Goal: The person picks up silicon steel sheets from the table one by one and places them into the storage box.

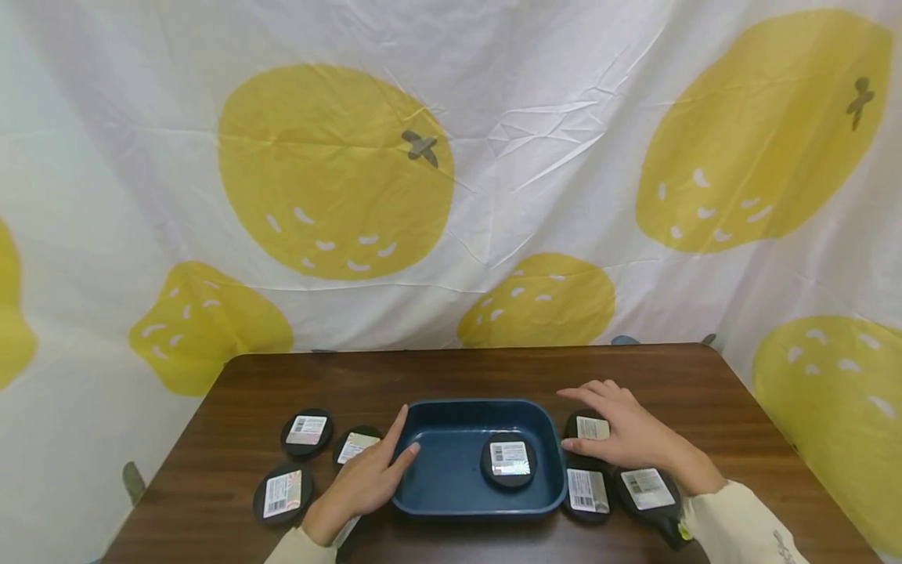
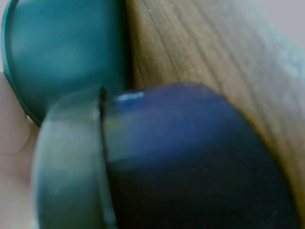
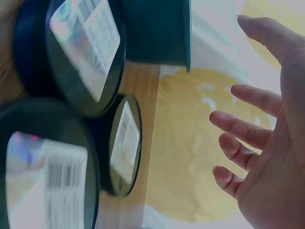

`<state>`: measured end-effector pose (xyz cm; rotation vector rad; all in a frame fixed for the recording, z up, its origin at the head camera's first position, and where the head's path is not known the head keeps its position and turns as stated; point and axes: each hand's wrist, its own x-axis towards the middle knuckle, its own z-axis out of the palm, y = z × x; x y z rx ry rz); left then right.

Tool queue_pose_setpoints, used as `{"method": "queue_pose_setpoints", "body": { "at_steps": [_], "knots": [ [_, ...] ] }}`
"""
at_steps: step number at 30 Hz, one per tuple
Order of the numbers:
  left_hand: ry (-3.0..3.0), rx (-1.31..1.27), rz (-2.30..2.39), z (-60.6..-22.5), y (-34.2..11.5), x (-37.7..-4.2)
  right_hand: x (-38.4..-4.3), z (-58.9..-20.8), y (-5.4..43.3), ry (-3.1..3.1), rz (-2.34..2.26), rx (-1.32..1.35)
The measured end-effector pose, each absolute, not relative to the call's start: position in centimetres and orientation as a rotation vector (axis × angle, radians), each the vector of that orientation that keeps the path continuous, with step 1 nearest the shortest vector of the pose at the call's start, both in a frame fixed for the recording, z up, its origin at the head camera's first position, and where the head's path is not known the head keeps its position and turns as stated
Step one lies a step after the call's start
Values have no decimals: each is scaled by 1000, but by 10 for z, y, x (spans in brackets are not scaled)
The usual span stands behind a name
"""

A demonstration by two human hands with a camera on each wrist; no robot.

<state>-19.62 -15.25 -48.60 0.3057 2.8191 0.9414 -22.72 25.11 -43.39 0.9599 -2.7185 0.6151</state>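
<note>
A dark blue rectangular tray sits on the table with one round black jar, barcode label facing up, inside its right half. My left hand holds the tray's left side, thumb over the rim and fingers along the outer wall. A blurred dark jar fills much of the left wrist view, beside the tray wall. Right of the tray, my right hand hovers with fingers spread above a black jar. The right wrist view shows that hand apart from the labelled jars.
Several similar jars lie left of the tray, one partly hidden under the left forearm. Two more stand at the right front, with a small dark item bearing a yellow-green spot. A lemon-print cloth hangs behind the brown table.
</note>
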Motion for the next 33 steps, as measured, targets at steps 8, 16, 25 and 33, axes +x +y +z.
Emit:
{"method": "queue_pose_setpoints", "body": {
  "at_steps": [8, 16, 25, 33],
  "knots": [
    [2808, 302, 938, -487, -153, -196, -221, -436, 272, -2732, 663, 907],
    [2821, 316, 943, -489, -154, -196, -216, -442, 288, -2753, 675, 869],
    [2815, 322, 944, -489, -153, -196, -207, -450, 308, -2759, 727, 819],
    [2809, 310, 949, -486, -154, -196, -199, -459, 321, -2765, 722, 784]
  ]
}}
